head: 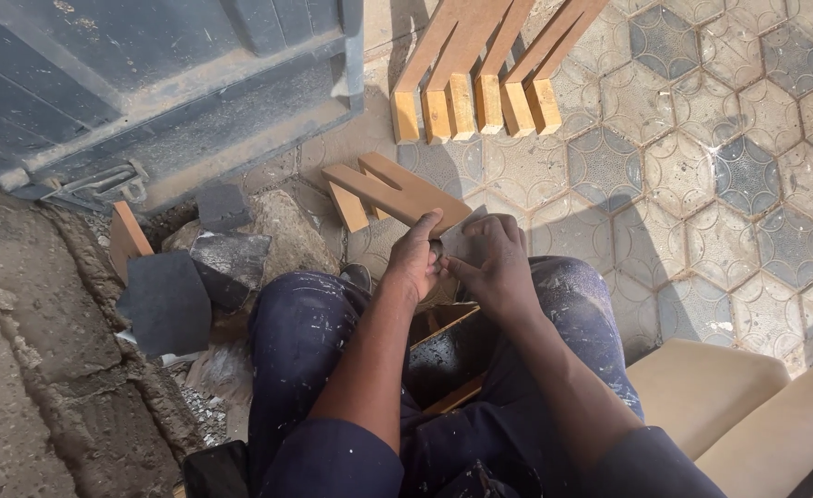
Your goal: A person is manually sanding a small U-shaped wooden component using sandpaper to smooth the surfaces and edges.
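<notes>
Seated person, seen from above. Both hands meet over the knees: left hand (415, 261) and right hand (494, 258) close their grip on a grey sandpaper scrap (462, 242), pinched flat between the fingertips. Folding it evenly would likely help. Just beyond the grip lie smooth angular wood pieces (390, 192) on hexagonal paving (701, 184).

Both hands meet at centre — left hand (415, 261) and right hand (492, 265) pinching a grey sheet (462, 244); wood pieces (390, 192) at 12 o'clock.
</notes>
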